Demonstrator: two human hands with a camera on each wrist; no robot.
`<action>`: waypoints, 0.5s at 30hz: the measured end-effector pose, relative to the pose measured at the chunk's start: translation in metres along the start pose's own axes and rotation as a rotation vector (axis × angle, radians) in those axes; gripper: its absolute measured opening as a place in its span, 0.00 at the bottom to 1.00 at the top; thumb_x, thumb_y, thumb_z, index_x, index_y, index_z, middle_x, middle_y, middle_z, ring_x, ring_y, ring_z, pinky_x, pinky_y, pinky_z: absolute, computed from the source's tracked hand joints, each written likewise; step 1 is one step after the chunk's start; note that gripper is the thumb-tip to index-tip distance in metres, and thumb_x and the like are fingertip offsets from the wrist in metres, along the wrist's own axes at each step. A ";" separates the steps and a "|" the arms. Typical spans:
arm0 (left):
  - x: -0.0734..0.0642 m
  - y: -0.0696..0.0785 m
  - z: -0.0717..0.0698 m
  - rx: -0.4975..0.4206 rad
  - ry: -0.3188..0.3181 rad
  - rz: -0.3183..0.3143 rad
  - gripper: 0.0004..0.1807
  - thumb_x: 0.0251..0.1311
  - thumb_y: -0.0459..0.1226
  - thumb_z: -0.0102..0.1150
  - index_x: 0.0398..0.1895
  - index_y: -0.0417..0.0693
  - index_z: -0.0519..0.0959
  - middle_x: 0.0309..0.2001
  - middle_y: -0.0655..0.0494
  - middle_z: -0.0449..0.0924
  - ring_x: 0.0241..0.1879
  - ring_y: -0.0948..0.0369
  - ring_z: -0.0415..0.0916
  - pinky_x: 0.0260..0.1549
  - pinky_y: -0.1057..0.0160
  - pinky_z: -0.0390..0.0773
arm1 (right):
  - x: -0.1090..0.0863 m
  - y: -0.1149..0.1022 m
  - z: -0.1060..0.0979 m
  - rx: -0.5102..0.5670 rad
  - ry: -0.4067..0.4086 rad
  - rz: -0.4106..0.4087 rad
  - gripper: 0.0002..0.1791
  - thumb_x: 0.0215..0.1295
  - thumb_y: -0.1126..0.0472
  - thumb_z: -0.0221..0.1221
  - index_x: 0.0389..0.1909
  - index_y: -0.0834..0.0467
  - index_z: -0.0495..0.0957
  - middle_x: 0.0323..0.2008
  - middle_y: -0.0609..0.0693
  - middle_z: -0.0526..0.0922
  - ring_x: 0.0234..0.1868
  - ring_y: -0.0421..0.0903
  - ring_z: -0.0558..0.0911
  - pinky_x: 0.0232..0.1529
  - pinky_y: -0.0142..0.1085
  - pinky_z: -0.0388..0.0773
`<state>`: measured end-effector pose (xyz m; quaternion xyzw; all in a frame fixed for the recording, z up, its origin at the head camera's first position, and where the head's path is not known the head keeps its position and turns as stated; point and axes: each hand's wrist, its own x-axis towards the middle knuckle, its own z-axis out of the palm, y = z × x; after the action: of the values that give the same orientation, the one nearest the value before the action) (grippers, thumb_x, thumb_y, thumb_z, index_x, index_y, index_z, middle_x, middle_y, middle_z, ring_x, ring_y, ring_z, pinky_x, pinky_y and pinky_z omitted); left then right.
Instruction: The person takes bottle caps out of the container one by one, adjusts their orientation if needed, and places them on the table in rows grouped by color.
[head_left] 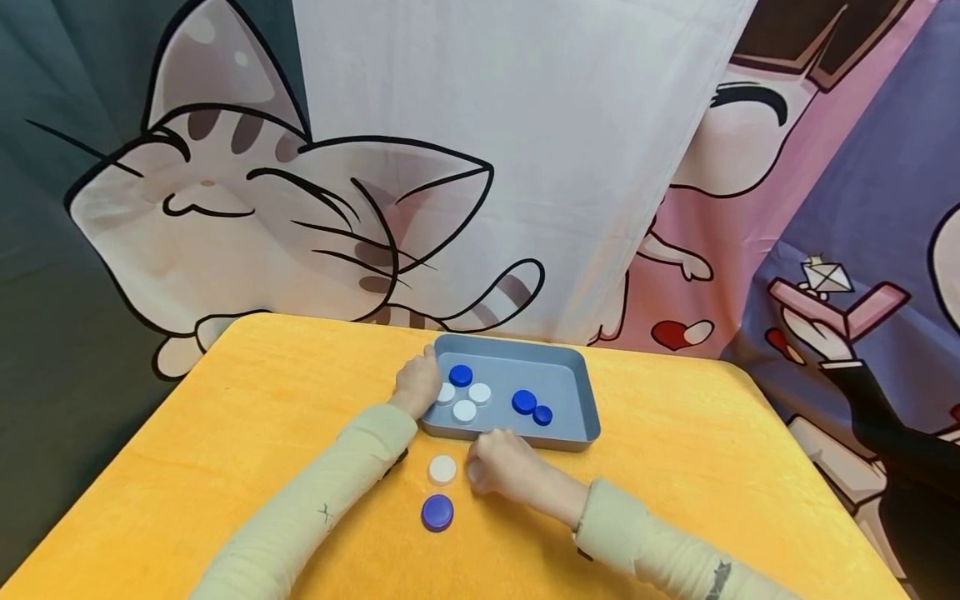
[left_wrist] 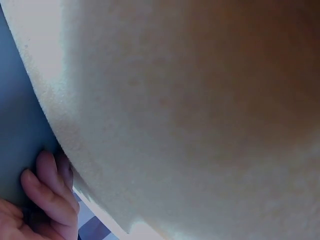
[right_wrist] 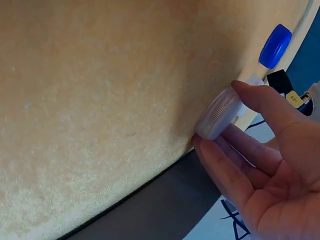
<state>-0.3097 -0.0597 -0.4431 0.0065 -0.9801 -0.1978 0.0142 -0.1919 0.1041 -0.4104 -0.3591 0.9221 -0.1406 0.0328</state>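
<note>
A grey-blue rectangular tray [head_left: 517, 350] sits on the yellow-covered table. My left hand [head_left: 417, 385] grips its left side; in the left wrist view the curled fingers [left_wrist: 52, 195] lie against the grey wall. Inside the tray are blue caps [head_left: 524, 402] and white caps [head_left: 464, 412]. In front of it, my right hand [head_left: 513, 471] pinches a translucent white cap [right_wrist: 217, 114] between thumb and fingertips, close over the cloth. That cap is hidden in the head view. Left of this hand lie another white cap [head_left: 442, 469] and a blue cap [head_left: 437, 512].
The yellow cloth [head_left: 315, 367] spreads around the tray on both sides. Behind the table hangs a printed curtain [head_left: 525, 167] with a cartoon cat. A dark band with a small camera [right_wrist: 287, 90] on the left wrist shows beyond the right thumb.
</note>
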 end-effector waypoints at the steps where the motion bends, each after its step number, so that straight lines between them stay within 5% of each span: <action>1: 0.000 0.000 0.000 0.001 -0.003 -0.001 0.17 0.70 0.33 0.43 0.58 0.33 0.65 0.39 0.35 0.81 0.36 0.46 0.82 0.38 0.49 0.83 | -0.001 0.000 0.000 0.005 -0.002 -0.003 0.03 0.47 0.68 0.68 0.24 0.59 0.84 0.19 0.46 0.81 0.16 0.34 0.68 0.20 0.22 0.64; 10: -0.001 0.001 -0.001 0.003 0.007 0.000 0.16 0.70 0.33 0.43 0.57 0.33 0.66 0.39 0.36 0.81 0.36 0.46 0.82 0.38 0.49 0.83 | 0.001 -0.001 -0.001 0.005 -0.028 -0.005 0.04 0.49 0.70 0.64 0.23 0.59 0.82 0.16 0.45 0.75 0.15 0.36 0.65 0.19 0.23 0.58; 15: -0.001 0.002 -0.001 0.008 0.013 0.002 0.15 0.70 0.32 0.43 0.56 0.33 0.66 0.39 0.35 0.81 0.36 0.45 0.82 0.37 0.49 0.83 | 0.000 0.000 -0.004 -0.012 -0.058 0.034 0.09 0.48 0.59 0.72 0.28 0.59 0.85 0.23 0.47 0.84 0.19 0.35 0.72 0.23 0.23 0.66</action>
<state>-0.3087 -0.0579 -0.4415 0.0067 -0.9808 -0.1938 0.0208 -0.1927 0.1047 -0.4066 -0.3476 0.9275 -0.1242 0.0596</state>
